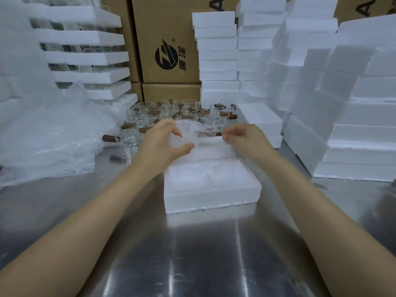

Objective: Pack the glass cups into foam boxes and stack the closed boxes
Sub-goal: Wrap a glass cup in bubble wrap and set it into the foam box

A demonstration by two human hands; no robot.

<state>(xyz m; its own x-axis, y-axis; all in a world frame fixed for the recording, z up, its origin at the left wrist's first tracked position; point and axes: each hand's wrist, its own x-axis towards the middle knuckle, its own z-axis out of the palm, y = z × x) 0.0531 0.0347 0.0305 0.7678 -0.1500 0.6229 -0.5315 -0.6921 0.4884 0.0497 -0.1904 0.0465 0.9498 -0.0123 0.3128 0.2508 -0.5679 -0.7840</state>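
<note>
As left hand [164, 143] and right hand [246, 137] pinch it, clear wrap [190, 130] crinkles.

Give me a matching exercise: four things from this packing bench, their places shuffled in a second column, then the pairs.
1. wrapped cup
2. open foam box
3. bare glass cups
4. loose plastic wrap

A. left side of the steel table
B. between left hand and right hand
C. behind the hands, before the cardboard boxes
D. nearest the camera, below the hands

Pairs: 1-B; 2-D; 3-C; 4-A
</note>
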